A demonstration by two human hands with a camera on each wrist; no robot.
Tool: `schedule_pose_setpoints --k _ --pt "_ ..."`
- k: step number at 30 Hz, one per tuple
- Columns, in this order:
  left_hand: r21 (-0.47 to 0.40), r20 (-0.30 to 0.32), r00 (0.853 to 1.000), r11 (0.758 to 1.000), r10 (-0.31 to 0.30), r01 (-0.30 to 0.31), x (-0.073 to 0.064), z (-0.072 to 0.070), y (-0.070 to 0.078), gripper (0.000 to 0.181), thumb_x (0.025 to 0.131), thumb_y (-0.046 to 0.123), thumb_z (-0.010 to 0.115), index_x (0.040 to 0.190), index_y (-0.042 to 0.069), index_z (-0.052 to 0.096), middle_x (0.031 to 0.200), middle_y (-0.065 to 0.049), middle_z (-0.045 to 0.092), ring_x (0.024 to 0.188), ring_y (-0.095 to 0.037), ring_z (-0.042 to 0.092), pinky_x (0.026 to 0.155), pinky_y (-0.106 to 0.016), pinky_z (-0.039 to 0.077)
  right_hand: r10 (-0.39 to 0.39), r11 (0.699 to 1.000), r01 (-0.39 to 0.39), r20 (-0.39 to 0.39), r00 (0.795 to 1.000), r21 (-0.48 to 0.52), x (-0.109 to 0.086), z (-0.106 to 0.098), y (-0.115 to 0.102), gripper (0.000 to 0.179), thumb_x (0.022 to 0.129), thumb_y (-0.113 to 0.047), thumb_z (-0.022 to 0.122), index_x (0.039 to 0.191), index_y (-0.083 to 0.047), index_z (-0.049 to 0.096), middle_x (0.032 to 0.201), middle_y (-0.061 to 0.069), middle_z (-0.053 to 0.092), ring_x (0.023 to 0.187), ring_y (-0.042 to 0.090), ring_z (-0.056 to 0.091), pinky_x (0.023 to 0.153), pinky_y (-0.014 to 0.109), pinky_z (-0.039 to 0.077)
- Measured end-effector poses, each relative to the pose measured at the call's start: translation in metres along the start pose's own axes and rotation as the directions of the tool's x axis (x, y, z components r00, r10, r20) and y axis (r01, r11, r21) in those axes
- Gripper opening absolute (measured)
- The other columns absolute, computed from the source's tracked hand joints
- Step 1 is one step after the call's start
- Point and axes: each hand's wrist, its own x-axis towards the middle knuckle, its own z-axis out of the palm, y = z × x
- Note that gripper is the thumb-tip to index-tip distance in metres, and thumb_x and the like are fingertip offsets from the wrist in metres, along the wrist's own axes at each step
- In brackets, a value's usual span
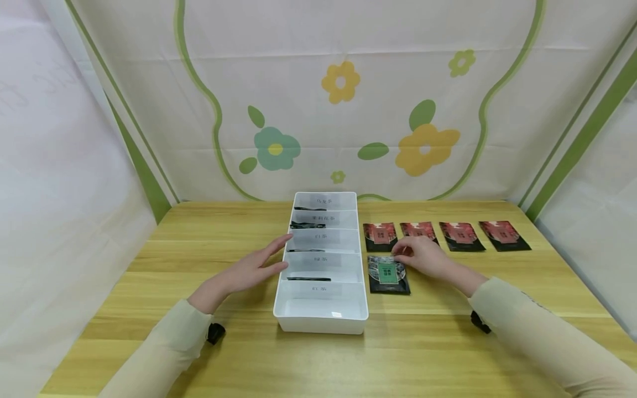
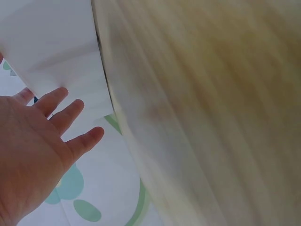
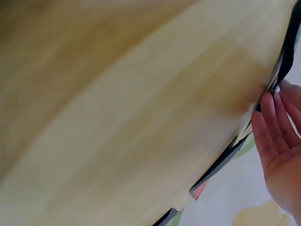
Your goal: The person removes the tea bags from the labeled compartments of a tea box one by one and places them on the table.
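Looks part done: far four slots of the box (image 1: pixel 320 325) hold dark packets (image 1: pixel 307 225), nearest shows none, four red packets (image 1: pixel 380 236) lie out right, my right hand (image 1: pixel 427 257) pinches the green packet (image 1: pixel 388 275) right of the box, left hand (image 1: pixel 251 272) relaxed beside it.

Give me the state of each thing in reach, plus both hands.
White tray: upright, open-topped, partly filled.
Dark packets: seen edge-on inside the tray.
Green-label packet: face up, gripped at its far right corner.
Four red packets: face up, in a row, one partly hidden.
Left hand: spread, at the tray's left side.
Right hand: pinching the green-label packet.
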Motion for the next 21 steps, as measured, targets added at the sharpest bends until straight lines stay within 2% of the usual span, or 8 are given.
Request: schedule_pose_setpoints --k 5,10,15,21 --pt "-0.003 0.0 1.0 1.0 0.009 -0.009 0.0 0.0 -0.001 0.067 0.1 0.049 0.047 0.156 0.035 0.014 0.158 0.0 0.021 0.142 -0.026 0.026 0.11 -0.055 0.024 0.025 1.0 -0.025 -0.061 0.998 0.0 -0.002 -0.008 -0.006 0.008 0.089 -0.012 0.072 0.096 -0.009 0.072 0.088 -0.004 0.066 0.077 0.012 0.059 0.068 0.033 0.051" --pt "-0.002 -0.004 1.0 1.0 0.0 0.0 0.0 0.0 0.0 0.067 0.099 0.051 0.048 0.156 0.036 0.014 0.158 -0.001 0.022 0.142 -0.027 0.027 0.11 -0.055 0.024 -0.006 1.0 0.009 -0.133 0.991 0.025 -0.003 -0.024 -0.017 0.011 0.089 -0.012 0.072 0.098 -0.007 0.073 0.09 -0.001 0.067 0.078 0.014 0.06 0.068 0.036 0.051" --pt "0.007 -0.007 1.0 1.0 -0.001 0.001 0.0 0.0 -0.001 0.067 0.1 0.049 0.048 0.156 0.037 0.013 0.158 -0.001 0.023 0.141 -0.028 0.028 0.109 -0.056 0.025 -0.069 0.99 0.089 -0.177 0.982 0.109 -0.005 -0.033 -0.039 0.01 0.09 -0.011 0.071 0.099 -0.007 0.072 0.09 -0.002 0.068 0.076 0.015 0.062 0.064 0.031 0.052" --pt "0.005 -0.008 1.0 1.0 0.002 -0.002 0.0 0.0 -0.001 0.065 0.101 0.047 0.048 0.156 0.037 0.013 0.158 -0.001 0.023 0.141 -0.028 0.029 0.109 -0.055 0.025 -0.163 0.964 0.205 -0.23 0.959 0.171 -0.004 -0.032 -0.075 0.012 0.089 -0.009 0.071 0.101 -0.009 0.072 0.093 -0.004 0.068 0.08 0.012 0.062 0.064 0.027 0.054"
